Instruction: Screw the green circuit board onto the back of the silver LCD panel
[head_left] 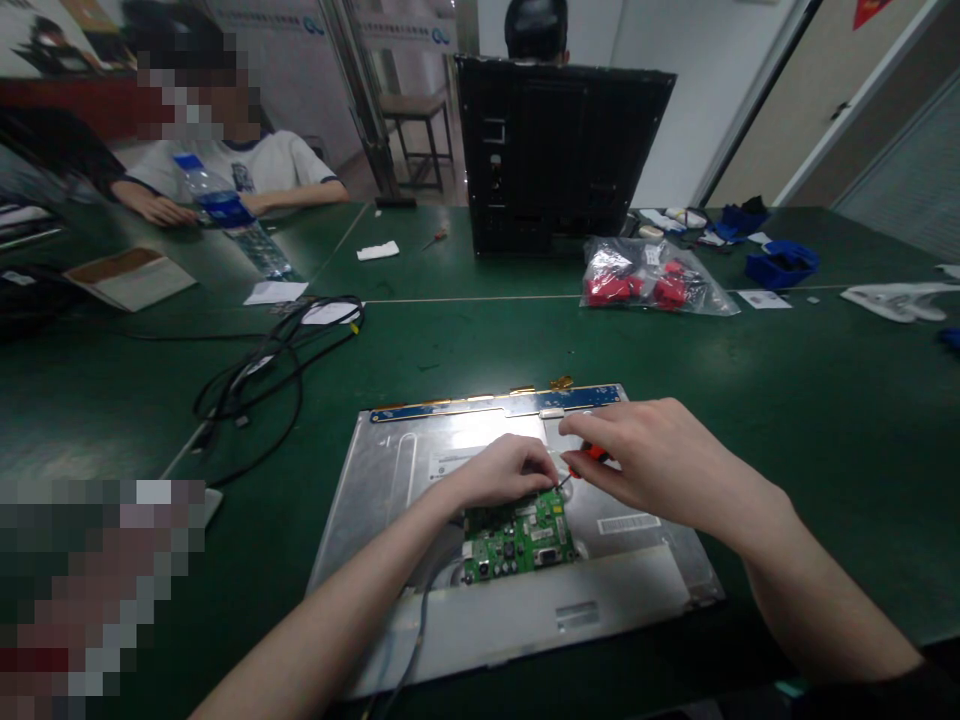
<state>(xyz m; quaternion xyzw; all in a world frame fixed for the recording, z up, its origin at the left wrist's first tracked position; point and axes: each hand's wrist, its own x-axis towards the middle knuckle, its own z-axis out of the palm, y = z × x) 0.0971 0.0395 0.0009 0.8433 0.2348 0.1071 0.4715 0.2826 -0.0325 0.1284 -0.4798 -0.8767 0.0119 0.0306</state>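
A silver display panel (375, 500) lies flat on the green table, with a blue strip board (450, 408) along its far edge. On its middle sits a green circuit board (517, 540). My right hand (637, 450) is closed around a red and black screwdriver (594, 453), whose thin shaft points down and left at the board's upper right corner. My left hand (514, 468) rests at the board's far edge, fingers pinched near the screwdriver tip; what they hold, if anything, is hidden. A grey cable runs from the board's left side toward me.
Black cables (289, 350) lie coiled at the left, near a water bottle (236, 220). Beyond the panel are a plastic bag with red items (652, 280) and an upright black screen (559, 150). A person (262, 165) sits at the far left.
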